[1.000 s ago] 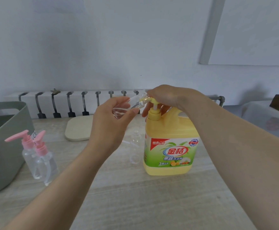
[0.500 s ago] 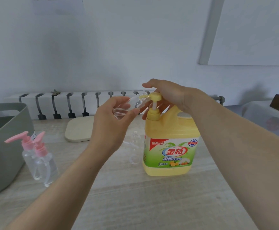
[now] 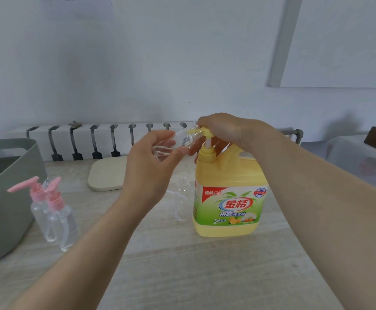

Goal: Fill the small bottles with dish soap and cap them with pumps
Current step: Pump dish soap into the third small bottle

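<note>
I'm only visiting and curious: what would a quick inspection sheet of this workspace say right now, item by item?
Surface: pale wood-grain table.
Job's things: yellow dish soap jug upright; small bottle tilted, mouth at the spout of the pump head; pink-pump bottles, two, standing at left; uncapped bottle standing beside the jug.
Clutter: grey bin at left; beige board behind.
Hands: left hand grips the small bottle; right hand curls over the pump head.
Cables: nothing seen.
Surroundings: white radiator, plain wall.

Grey basket (image 3: 8, 198) cut off left, pump top (image 3: 205, 131) hidden under right hand (image 3: 225, 130)
</note>
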Tool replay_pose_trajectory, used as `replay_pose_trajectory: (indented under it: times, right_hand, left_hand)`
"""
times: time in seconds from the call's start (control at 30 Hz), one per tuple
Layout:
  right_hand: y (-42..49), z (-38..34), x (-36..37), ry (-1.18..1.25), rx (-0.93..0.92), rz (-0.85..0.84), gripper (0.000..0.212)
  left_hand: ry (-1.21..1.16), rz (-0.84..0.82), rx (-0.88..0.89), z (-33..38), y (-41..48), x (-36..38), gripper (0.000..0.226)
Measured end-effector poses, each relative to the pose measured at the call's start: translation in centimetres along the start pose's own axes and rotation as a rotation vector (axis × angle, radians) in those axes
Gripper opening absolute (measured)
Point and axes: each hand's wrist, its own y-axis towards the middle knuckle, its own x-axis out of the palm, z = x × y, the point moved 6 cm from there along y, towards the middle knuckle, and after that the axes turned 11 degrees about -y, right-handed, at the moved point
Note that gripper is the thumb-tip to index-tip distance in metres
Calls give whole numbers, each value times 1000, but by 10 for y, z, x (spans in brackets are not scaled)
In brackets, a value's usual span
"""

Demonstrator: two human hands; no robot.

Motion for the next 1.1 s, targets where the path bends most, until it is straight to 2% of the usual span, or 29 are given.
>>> replay_pose_trajectory:
  times: [0.27,0.6,0.87,1.1]
  right_hand:
    - [-2,-4,2,-37,6,-7,41]
    - [1,1,4,-41,-3,0,55]
    - [2,7,-1,141,-29,-111,70]
    - [5,7,-1,98,-1,-30,62]
  left_hand:
    - [-4,-10,-1,-4,-2,-1,37]
    - [-14,-15,-9,-4,-3,0,35]
    - [-19,5,0,0,-1,-1,36]
    - [-27,15,4,1,-3,0,34]
